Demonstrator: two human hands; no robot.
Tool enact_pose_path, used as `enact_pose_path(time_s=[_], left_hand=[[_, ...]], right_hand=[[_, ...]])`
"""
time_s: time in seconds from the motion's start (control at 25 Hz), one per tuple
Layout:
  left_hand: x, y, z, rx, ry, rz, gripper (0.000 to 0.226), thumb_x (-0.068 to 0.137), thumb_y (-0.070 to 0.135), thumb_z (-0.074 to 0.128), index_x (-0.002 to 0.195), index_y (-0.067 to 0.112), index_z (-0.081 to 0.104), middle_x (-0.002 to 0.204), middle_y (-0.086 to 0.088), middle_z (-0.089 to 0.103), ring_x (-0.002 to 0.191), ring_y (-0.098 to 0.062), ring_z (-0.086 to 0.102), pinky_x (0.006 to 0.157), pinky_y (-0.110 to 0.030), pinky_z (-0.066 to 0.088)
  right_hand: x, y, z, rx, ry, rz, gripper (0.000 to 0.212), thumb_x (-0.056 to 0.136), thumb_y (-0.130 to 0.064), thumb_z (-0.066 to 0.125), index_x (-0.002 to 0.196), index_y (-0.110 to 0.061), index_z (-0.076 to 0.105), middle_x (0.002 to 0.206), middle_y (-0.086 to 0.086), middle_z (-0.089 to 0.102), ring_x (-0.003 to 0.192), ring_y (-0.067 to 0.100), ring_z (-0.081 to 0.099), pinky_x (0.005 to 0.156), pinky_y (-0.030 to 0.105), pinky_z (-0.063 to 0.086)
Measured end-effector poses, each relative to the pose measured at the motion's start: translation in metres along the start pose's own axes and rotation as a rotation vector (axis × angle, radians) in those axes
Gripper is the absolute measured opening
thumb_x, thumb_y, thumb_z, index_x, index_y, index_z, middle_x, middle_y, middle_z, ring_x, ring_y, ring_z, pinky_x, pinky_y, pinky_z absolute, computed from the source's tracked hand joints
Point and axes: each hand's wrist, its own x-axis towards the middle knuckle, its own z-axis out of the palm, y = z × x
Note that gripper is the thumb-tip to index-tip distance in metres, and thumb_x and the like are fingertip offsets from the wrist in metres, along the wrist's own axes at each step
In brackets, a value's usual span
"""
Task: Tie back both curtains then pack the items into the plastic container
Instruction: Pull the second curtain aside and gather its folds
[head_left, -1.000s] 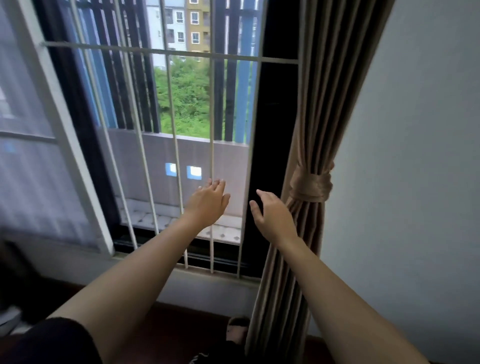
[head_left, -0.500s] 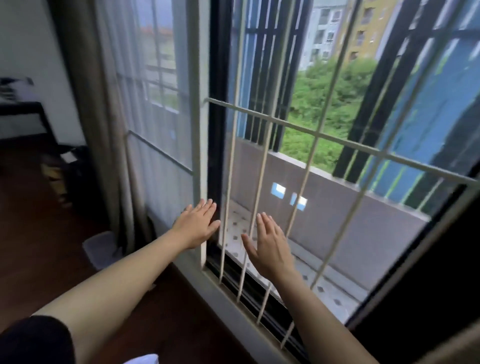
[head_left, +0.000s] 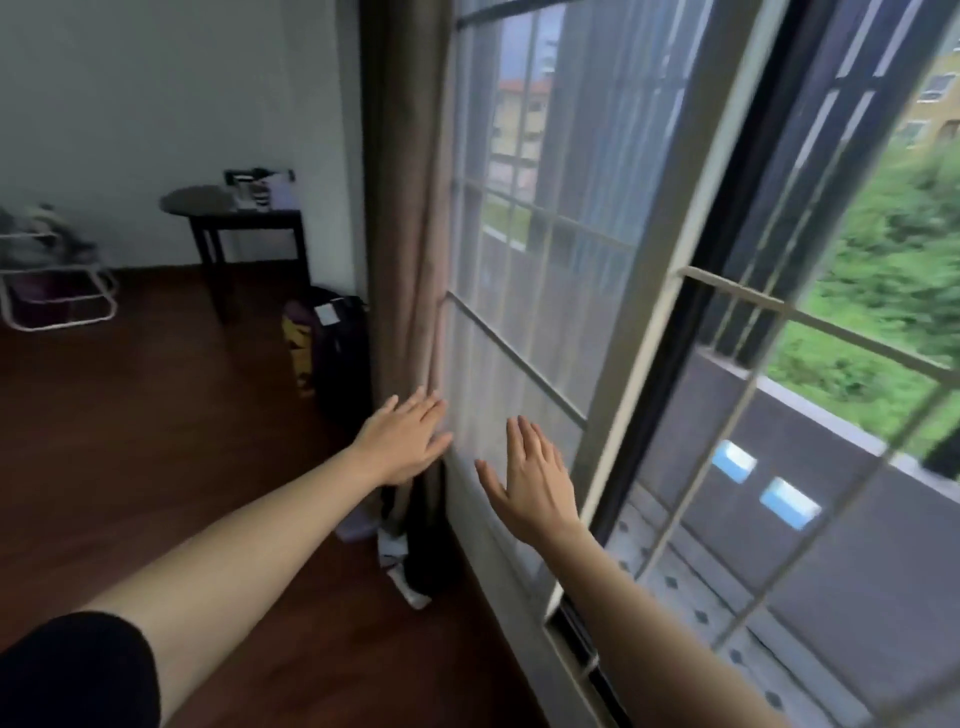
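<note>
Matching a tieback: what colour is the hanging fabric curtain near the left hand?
Plain taupe-brown fabric curtain; head view.

Curtain (head_left: 405, 208) cut off at top, table (head_left: 195, 201) items (head_left: 254, 188) blurred, indistinct

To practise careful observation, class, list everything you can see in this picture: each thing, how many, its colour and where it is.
curtain: one, brown, hanging loose left of the window.
sheer panel: one, whitish, over the left pane.
window bars: several, white, across the window.
table: one, dark, by the far wall, small items on it.
bags: at least two, dark and yellow, beside the curtain.
floor: dark brown wood.
left hand: open, at the curtain's edge.
right hand: open, before the sheer panel.
</note>
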Motion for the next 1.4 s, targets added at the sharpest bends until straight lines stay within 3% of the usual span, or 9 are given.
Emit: enact_pose_path(time_s=[0.48,0.8,1.0,1.2,1.4], left_hand=[[0.033,-0.201,0.038,-0.065,0.01,-0.345,0.059,0.099,0.045,0.019,0.149,0.014,0.012,0.158,-0.002,0.013,0.146,-0.018,0.006,0.116,-0.04,0.013],[0.178,-0.357,0.078,-0.095,0.033,-0.384,0.058,0.1,0.044,0.019,0.149,0.014,0.015,0.158,-0.002,0.015,0.146,-0.018,0.008,0.116,-0.041,0.015],[0.281,-0.456,0.06,-0.066,0.026,-0.358,0.056,0.1,0.041,0.019,0.149,0.014,0.015,0.158,-0.003,0.014,0.146,-0.018,0.006,0.117,-0.039,0.012],[0.357,-0.509,0.063,-0.099,0.06,-0.287,0.055,0.101,0.039,0.023,0.149,0.014,0.016,0.158,-0.006,0.013,0.146,-0.019,0.007,0.116,-0.035,0.012],[0.458,-0.548,0.083,-0.279,0.157,-0.047,0.049,0.1,0.026,0.038,0.145,0.008,0.029,0.156,-0.015,0.017,0.144,-0.027,0.019,0.114,-0.04,0.023]], right_hand=[[0.173,-0.122,0.114,0.072,-0.096,-0.25,0.071,0.095,-0.051,0.031,0.15,-0.009,0.013,0.158,0.012,0.013,0.147,0.026,0.009,0.118,0.038,0.01],[0.369,-0.167,0.207,0.079,-0.154,-0.222,0.071,0.096,-0.051,0.028,0.15,-0.011,0.005,0.159,0.013,0.002,0.147,0.026,0.001,0.118,0.036,0.005],[0.501,-0.208,0.231,0.117,-0.149,-0.168,0.075,0.095,-0.053,0.029,0.15,-0.011,0.001,0.159,0.015,-0.003,0.147,0.028,-0.001,0.118,0.038,0.006],[0.578,-0.227,0.248,0.175,-0.218,-0.08,0.079,0.095,-0.054,0.03,0.15,-0.011,-0.006,0.156,0.016,-0.019,0.146,0.03,-0.01,0.118,0.04,0.007],[0.647,-0.232,0.281,0.174,-0.1,0.049,0.081,0.094,-0.051,0.036,0.15,-0.011,-0.006,0.154,0.017,-0.025,0.145,0.032,-0.013,0.119,0.043,0.004]])
